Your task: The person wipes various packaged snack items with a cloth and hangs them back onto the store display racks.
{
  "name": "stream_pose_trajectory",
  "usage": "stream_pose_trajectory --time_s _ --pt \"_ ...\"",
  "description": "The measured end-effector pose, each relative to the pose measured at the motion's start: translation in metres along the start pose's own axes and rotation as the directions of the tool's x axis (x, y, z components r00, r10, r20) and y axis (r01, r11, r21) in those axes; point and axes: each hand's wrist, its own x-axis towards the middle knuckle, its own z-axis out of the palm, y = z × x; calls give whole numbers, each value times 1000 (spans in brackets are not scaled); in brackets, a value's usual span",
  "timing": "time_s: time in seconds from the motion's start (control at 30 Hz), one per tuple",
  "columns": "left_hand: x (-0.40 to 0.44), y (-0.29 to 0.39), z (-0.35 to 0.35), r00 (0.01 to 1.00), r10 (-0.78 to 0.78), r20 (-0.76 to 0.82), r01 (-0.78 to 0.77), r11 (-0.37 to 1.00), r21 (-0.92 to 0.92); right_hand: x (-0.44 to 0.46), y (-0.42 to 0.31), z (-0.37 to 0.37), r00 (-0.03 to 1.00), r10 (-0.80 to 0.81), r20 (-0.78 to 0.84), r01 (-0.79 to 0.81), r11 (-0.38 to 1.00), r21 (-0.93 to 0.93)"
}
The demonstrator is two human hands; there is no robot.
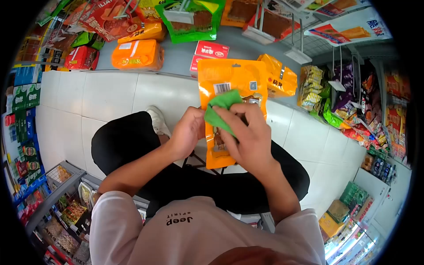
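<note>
An orange snack pouch [207, 84] with a barcode and a hang hole is held upright in front of my knees. My left hand [187, 132] grips its left edge, fingers curled behind it. A folded green cloth [219, 117] lies against the front of the pouch. My right hand [249, 134] holds this cloth pressed to the pouch, fingers bent over it. Part of the pouch's front is hidden by the cloth and the right hand.
Beyond the pouch, a grey shelf [176, 55] bears orange packs [138, 55], red-and-white boxes [211, 50] and another orange pack [278, 76]. Snack bags [190, 20] hang from hooks above. Stocked racks [57, 221] stand at left; more bags [311, 86] line the right.
</note>
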Motion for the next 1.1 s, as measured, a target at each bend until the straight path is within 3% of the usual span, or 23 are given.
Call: stream_pose_trajectory --time_s 0.1,0.2,0.27,0.3,0.5,0.57,0.63,0.67,0.7,0.83,0.9,1.03,1.1 --pt "0 18 10 995 -15 -95 11 999 -43 0 0 3 992 -120 42 119 993 14" --pt "5 21 8 981 53 -188 -93 973 -211 -8 -10 7 979 -118 169 109 992 58" --pt "5 32 14 966 58 -253 -113 972 -207 -9 -9 13 971 -132 202 122 991 63" --pt "3 34 17 957 51 -287 -115 971 -211 -8 -3 12 985 -112 130 110 994 24" --pt "1 21 12 966 164 -201 -190 975 -116 4 13 -4 965 137 -224 -152 987 -52" --pt "2 14 3 959 215 -183 -225 974 -36 -1 6 3 991 37 -131 -46 997 -65" --pt "-3 12 4 958 189 -218 -212 973 -90 -6 1 9 997 -35 71 38 999 -30" --pt "-2 9 0 955 180 -237 -204 976 -81 -6 1 10 996 -28 80 30 999 -22" --pt "1 8 -3 952 174 -253 -197 978 -69 -6 2 9 996 -21 85 23 1000 -17" --pt "-6 5 8 956 232 -180 -226 973 50 4 17 -1 979 120 -166 -122 992 -4" --pt "-10 1 5 958 222 -183 -223 975 15 5 20 -2 961 147 -236 -141 989 39" --pt "-8 -1 2 952 242 -186 -248 969 -8 -5 -1 2 999 -33 22 32 999 38" --pt "-8 -5 -8 958 217 -189 -206 976 74 -4 9 3 996 37 -82 -35 999 24"
